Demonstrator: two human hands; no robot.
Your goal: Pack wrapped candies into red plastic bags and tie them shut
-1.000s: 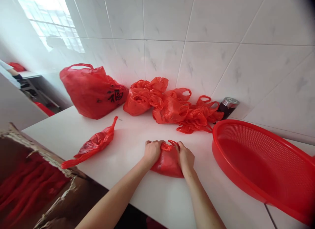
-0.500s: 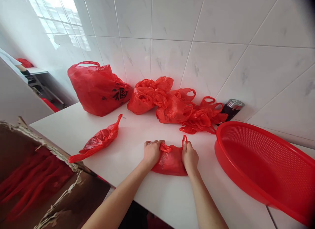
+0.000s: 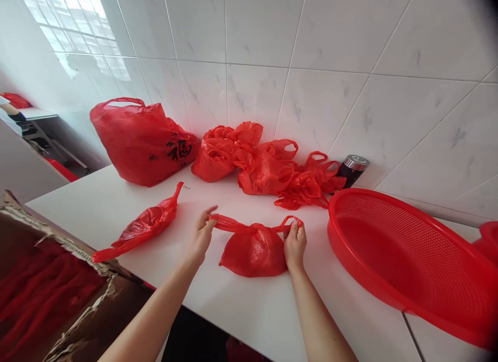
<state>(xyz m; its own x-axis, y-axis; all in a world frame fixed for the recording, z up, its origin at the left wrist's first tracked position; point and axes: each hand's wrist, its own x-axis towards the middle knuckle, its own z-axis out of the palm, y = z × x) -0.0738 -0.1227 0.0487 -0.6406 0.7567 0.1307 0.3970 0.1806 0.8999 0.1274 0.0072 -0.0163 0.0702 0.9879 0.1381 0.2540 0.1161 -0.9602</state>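
A small filled red plastic bag (image 3: 252,250) lies on the white counter (image 3: 249,310) in front of me. Its two handles are crossed in a knot and stretched out sideways. My left hand (image 3: 202,237) pinches the left handle end. My right hand (image 3: 294,244) pinches the right handle end, fingers closed on it. Both hands rest low over the counter on either side of the bag.
A twisted red bag (image 3: 142,227) lies to the left. A large printed red bag (image 3: 142,141) and a heap of knotted red bags (image 3: 268,170) sit against the tiled wall, beside a dark jar (image 3: 350,169). A red mesh basket (image 3: 408,258) is on the right, a torn cardboard box (image 3: 50,294) lower left.
My hands have moved apart from the top of the bag, pulling its two handles out sideways so that they are drawn taut across a knot.
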